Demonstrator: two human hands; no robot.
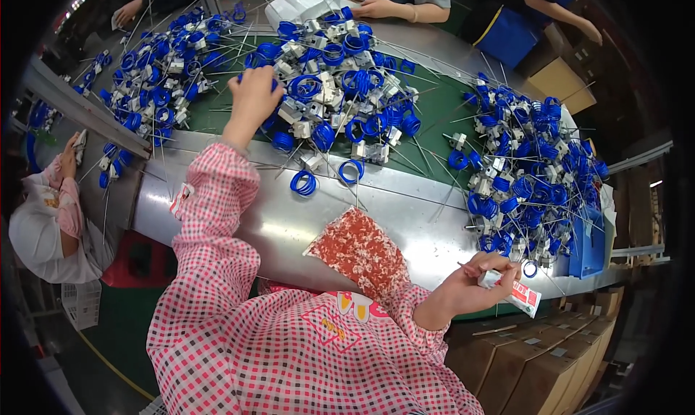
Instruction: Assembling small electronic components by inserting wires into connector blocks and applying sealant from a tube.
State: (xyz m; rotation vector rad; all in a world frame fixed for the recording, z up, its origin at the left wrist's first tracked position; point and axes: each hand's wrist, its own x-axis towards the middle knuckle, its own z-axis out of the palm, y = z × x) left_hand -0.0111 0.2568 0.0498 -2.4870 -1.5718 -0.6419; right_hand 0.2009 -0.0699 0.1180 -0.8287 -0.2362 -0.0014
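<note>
I note the left hand (pixel 253 96) extended toward 11 o'clock, fingers curled down into the central heap of blue wire coils with white connectors (pixel 333 89) on the green belt (pixel 434 114); whether it grips a piece I cannot tell. The right hand (pixel 474 281) sits at 4 o'clock near the body, fingers pinched around a small white tube with a red label (pixel 514 292). The heap lies directly under the left hand and well apart from the right. A second heap (pixel 532 179) lies at 2 o'clock.

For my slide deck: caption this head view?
Left hand reaches into blue coil parts; right hand holds a small tube.
</note>
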